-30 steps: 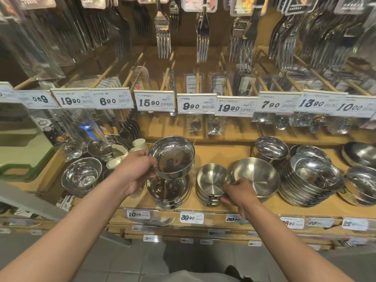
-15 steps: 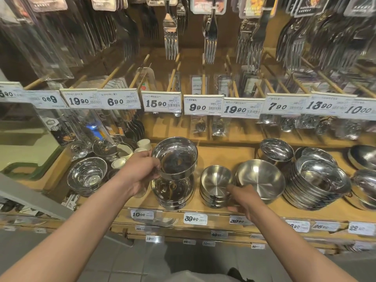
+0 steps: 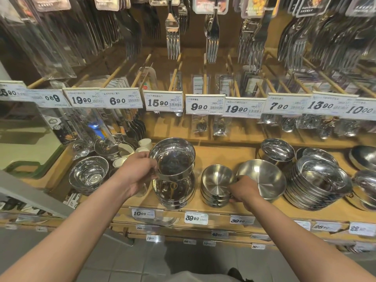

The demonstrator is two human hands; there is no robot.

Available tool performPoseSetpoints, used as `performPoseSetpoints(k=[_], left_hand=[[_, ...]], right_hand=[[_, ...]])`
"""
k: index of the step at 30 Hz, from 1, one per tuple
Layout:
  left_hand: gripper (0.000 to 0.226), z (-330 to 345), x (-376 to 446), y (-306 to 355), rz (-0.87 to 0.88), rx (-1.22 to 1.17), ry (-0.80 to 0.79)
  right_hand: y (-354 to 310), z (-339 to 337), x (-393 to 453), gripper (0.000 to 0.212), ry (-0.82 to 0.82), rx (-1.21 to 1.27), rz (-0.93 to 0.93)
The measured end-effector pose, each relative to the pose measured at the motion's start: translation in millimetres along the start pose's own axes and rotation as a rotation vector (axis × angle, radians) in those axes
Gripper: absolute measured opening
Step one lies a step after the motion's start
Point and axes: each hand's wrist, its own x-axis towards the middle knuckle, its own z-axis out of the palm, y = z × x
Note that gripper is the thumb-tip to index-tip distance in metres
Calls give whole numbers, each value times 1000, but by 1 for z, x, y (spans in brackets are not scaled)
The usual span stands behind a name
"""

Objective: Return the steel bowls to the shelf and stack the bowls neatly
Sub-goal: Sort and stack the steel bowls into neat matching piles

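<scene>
Head view. Left hand [image 3: 136,173] is gripping the rim of one deep steel bowl [image 3: 173,159], fingers curled around its left edge, holding it tilted just above a second deep bowl [image 3: 173,192] that is sitting on the wooden shelf [image 3: 225,153]; whether the two are touching cannot be told.

Right hand [image 3: 242,190] is pinching the right edge of a small-bowl stack [image 3: 216,185], fingers curled over the rim; about three or four bowls are nesting there, exact count unclear.

One wide bowl [image 3: 263,179] is leaning just beside that stack, behind the right hand. To its right, one large stack of shallow bowls [image 3: 319,181] is lying tilted, layers too many to count. One bowl stack [image 3: 277,150] is standing behind these. At left, one shiny bowl stack [image 3: 88,175] is sitting near the shelf front.

Ten price tags [image 3: 205,106] are hanging in a row above the shelf. Packaged forks [image 3: 173,40] are hanging higher up.
</scene>
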Motion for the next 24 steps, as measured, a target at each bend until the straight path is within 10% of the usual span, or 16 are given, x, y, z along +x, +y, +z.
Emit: performPoseSetpoints(k=[24], left_hand=[[28, -4, -9, 9, -15, -8, 40]], right_hand=[[-15, -23, -23, 26, -2, -163, -94]])
